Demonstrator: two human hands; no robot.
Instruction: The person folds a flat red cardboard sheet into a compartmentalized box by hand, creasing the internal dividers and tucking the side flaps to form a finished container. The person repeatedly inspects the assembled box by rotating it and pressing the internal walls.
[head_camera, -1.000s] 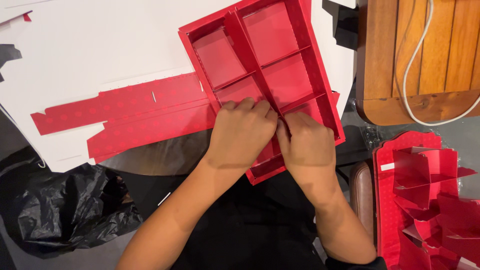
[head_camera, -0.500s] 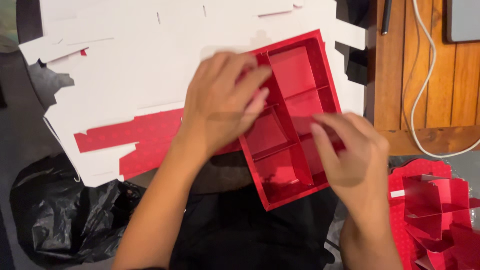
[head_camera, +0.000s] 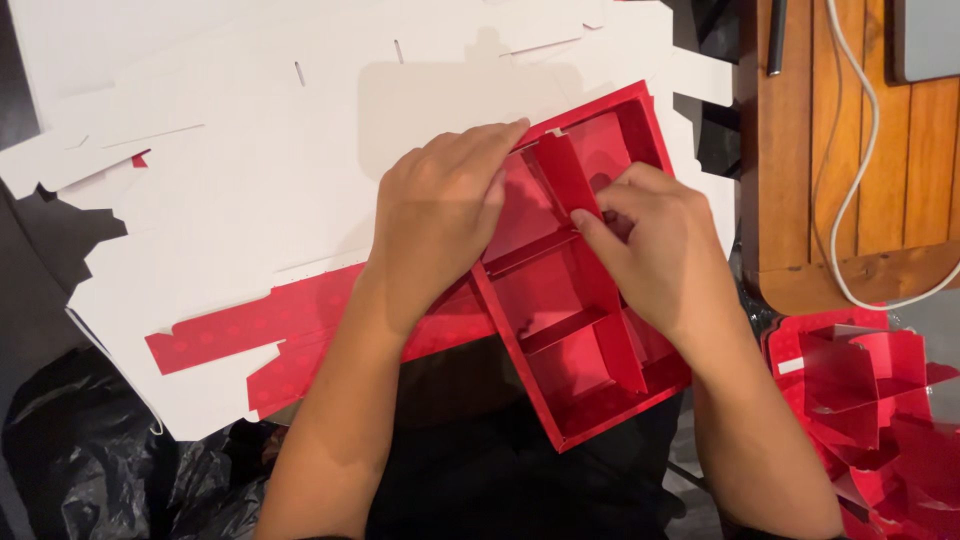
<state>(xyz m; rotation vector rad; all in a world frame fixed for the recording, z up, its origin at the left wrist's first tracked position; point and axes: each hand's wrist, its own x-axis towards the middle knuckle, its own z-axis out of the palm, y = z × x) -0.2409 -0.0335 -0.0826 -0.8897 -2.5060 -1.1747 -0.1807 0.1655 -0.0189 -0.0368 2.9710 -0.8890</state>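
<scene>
Red divided tray (head_camera: 560, 330) sits centre-right of the frame, under both my hands: my left hand (head_camera: 440, 205) presses flat on its upper-left edge, my right hand (head_camera: 650, 245) pinches the long divider (head_camera: 565, 175).

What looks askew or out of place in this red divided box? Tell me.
The long centre divider of the red box tilts at its far end instead of standing upright like the cross dividers. The right hand pinches it there; the left hand presses the box's far left wall. No tears show.
</scene>
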